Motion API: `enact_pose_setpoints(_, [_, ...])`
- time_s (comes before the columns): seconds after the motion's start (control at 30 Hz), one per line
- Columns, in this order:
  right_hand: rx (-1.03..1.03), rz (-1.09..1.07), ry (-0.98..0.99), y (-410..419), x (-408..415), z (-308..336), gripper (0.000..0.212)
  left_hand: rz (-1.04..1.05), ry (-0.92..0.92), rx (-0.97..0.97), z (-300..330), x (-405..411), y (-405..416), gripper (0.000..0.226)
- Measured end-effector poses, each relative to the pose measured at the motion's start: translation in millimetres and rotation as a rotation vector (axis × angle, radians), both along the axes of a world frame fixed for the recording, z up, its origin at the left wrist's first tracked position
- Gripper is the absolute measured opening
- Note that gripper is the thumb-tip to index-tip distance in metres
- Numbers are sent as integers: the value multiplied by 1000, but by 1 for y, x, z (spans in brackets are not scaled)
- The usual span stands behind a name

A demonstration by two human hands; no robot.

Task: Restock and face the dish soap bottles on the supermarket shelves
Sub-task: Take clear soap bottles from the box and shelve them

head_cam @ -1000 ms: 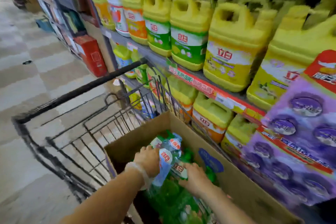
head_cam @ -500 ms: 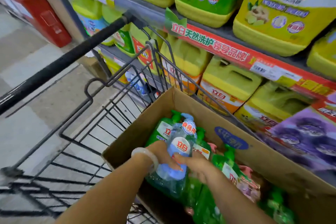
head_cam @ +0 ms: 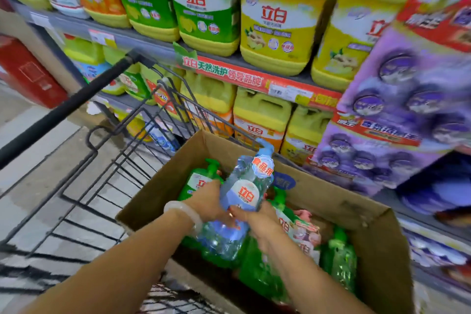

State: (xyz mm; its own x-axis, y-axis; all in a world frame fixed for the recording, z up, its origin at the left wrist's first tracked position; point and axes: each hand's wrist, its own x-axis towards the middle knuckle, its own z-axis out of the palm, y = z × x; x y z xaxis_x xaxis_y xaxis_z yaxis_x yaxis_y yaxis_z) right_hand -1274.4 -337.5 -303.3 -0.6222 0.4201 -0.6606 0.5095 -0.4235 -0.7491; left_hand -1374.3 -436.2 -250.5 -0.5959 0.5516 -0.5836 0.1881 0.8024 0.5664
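- Head view looks down into a cardboard box (head_cam: 356,214) sitting in a black wire shopping cart (head_cam: 107,150), drawn up close beside the supermarket shelves (head_cam: 142,43).
- Both hands hold one clear blue dish soap bottle (head_cam: 244,194), lifted above the box and tilted so its blue pump top points up and away toward the shelving.
- Left hand (head_cam: 207,200) grips the bottle's left side, fingers curled round it; a pale bangle (head_cam: 182,213) sits on that wrist.
- Right hand (head_cam: 257,218) grips the lower front of the same bottle, thumb pressed across it just under the red-lettered label.
- Green dish soap bottles (head_cam: 339,262) lie packed in the box below and to the right; one green pump bottle (head_cam: 201,181) stands just behind the left hand.
- Large yellow jugs (head_cam: 277,23) with green, orange and yellow labels line the upper shelf, and more yellow jugs (head_cam: 260,115) stand on the shelf below, behind the cart's wire rim.
- A red price strip (head_cam: 242,76) runs along the upper shelf edge.
- Purple multipacks (head_cam: 397,99) fill the right side, blurred.
- A red container (head_cam: 28,74) stands on the floor at the far left.
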Motion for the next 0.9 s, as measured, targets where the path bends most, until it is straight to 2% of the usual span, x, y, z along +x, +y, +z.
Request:
enact_pose_setpoints(0.03, [56,-26,35,10,11,11,63,-14,30,36,6,9,10,96])
enact_pose_setpoints(0.1, [171,-74,83,32,39,34,74,-66,87,90,27,39,33,89])
enact_pose_setpoints(0.17, [290,-138,124,58,76,63,77,-71,114,199,47,75,60,91])
enact_pose_setpoints(0.23, [423,-187,168,84,121,92,70,-62,121,310,58,113,90,95])
enact_pose_setpoints(0.3, [556,-233,203,108,177,123,62,-86,121,404,57,154,123,84])
enact_pose_setpoints(0.43, [725,-341,277,155,298,171,64,-164,83,608,120,286,186,54])
enact_pose_setpoints(0.53, [780,-430,283,184,392,196,71,-247,60,751,141,380,226,61])
enact_pose_setpoints(0.67, [837,-637,260,217,506,209,67,-424,-13,800,150,475,285,71])
enact_pose_setpoints(0.73, [860,-736,253,231,553,213,68,-506,-86,835,158,522,308,67])
enact_pose_setpoints(0.9, [929,-926,232,259,645,226,67,-671,-175,889,170,617,362,69])
